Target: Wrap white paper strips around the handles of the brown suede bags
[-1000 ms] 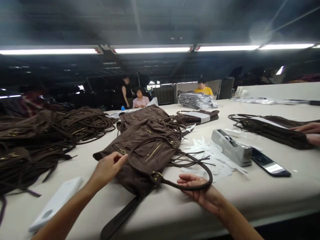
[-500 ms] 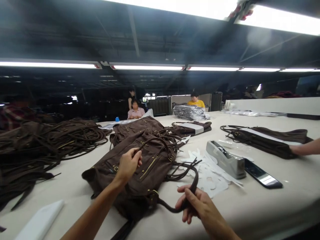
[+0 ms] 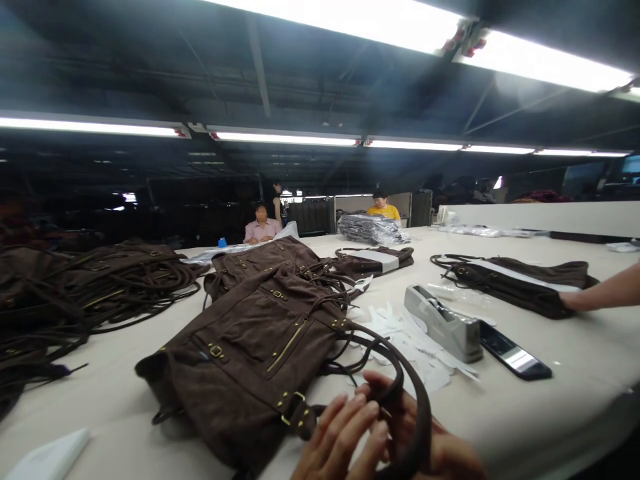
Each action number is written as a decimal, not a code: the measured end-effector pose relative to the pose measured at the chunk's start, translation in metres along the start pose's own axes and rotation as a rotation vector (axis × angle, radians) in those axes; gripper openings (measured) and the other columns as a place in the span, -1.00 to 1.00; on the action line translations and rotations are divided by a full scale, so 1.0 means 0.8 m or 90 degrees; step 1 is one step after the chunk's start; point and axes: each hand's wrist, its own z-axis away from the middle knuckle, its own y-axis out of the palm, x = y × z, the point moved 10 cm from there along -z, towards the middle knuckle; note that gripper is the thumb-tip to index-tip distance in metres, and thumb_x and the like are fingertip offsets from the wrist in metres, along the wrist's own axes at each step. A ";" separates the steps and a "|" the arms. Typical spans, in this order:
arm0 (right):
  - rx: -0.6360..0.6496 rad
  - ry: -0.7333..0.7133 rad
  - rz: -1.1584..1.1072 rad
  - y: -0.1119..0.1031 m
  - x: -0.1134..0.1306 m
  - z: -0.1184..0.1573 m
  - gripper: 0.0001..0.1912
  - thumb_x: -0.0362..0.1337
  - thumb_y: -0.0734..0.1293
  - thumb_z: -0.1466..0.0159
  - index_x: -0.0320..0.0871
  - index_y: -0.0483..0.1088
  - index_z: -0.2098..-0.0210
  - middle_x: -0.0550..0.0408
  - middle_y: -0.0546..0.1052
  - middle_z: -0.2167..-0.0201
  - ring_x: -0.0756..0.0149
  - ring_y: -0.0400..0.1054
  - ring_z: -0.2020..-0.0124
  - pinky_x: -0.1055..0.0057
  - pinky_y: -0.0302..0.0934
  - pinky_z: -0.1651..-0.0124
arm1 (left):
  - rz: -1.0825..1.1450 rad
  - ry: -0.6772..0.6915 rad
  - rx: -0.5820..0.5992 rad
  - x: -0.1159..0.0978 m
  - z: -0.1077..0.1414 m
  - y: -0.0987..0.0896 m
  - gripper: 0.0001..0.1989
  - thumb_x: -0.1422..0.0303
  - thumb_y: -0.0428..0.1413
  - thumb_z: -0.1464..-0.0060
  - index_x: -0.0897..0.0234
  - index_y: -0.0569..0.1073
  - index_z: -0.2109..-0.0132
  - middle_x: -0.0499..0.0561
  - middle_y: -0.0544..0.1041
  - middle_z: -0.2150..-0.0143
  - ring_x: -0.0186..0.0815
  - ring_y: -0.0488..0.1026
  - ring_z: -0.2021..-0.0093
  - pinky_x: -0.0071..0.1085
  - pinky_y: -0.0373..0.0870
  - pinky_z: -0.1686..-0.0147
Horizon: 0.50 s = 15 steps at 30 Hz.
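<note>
A dark brown bag [image 3: 240, 333] with gold buckles and a slanted gold zip lies on the table in front of me. Its two handles [image 3: 421, 393] arch toward my hands at the lower right. My right hand [image 3: 407, 423] is curled around the handles from behind, partly covered by them and by the other hand. My left hand [image 3: 345, 440] is beside it, fingers stretched out across the near part of one handle; its thumb is hidden. Thin dark cords trail off the bag's right side near white paper cut-outs [image 3: 420, 353].
A grey tape dispenser [image 3: 443, 327] and a phone [image 3: 515, 353] are right of the bag. A co-worker's arm [image 3: 607, 290] reaches to another brown bag [image 3: 530, 273]. Piled brown bags [image 3: 100, 280] lie left; a white block [image 3: 50, 457] sits lower left. Two seated people are beyond the table.
My left hand has moved from the far handle above the bag to the lower right, beside my right hand. Both handles are now together there. The view has shifted slightly.
</note>
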 end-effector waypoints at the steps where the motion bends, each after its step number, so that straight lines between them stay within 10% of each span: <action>1: 0.018 0.019 -0.037 -0.002 -0.003 0.005 -0.38 -0.13 0.32 0.13 0.28 0.46 0.02 0.13 0.52 0.02 -0.10 0.39 0.02 0.00 0.30 0.04 | -0.040 -0.011 0.024 0.014 0.020 0.008 -0.33 0.41 -0.03 -0.20 0.36 -0.06 -0.40 0.25 0.49 -0.12 -0.07 0.31 -0.24 -0.10 0.25 -0.25; 5: 0.061 0.047 -0.206 0.000 -0.006 0.015 -0.30 -0.18 0.39 0.16 -0.04 0.47 -0.03 -0.07 0.49 -0.01 0.05 0.36 0.09 0.20 0.22 0.01 | -0.172 -0.159 0.121 0.099 0.092 0.029 -0.29 0.41 -0.01 -0.09 0.42 0.02 -0.37 0.28 0.36 -0.23 0.01 0.28 -0.25 -0.01 0.26 -0.22; 8: 0.014 0.040 -0.187 0.005 -0.005 0.000 -0.55 -0.16 0.45 0.06 -0.19 0.54 0.18 -0.05 0.52 0.33 0.33 0.25 0.45 0.42 0.14 0.37 | -0.189 -0.277 0.241 0.161 0.122 0.030 -0.30 0.62 -0.10 0.07 0.20 0.27 -0.26 0.07 0.47 -0.15 -0.08 0.38 -0.18 0.08 0.16 -0.26; 12: -0.054 0.064 -0.229 0.031 -0.009 -0.036 -0.78 -0.27 0.42 -0.02 -0.25 0.50 0.34 0.18 0.33 0.63 0.53 0.00 0.64 0.52 -0.17 0.54 | -0.153 -0.411 0.352 0.230 0.135 0.001 -0.45 0.57 -0.17 -0.05 0.28 0.38 -0.17 0.15 0.51 -0.10 -0.11 0.48 -0.07 -0.01 0.15 -0.27; 15: -0.028 0.105 -0.336 0.066 -0.021 -0.059 -0.80 -0.39 0.38 0.03 -0.21 0.42 0.35 0.13 0.47 0.47 0.52 0.16 0.58 0.55 -0.08 0.51 | -0.200 -0.561 0.407 0.287 0.162 -0.019 -0.46 0.47 -0.18 -0.11 0.41 0.30 -0.23 0.27 0.50 -0.08 0.01 0.50 0.00 -0.08 0.38 -0.05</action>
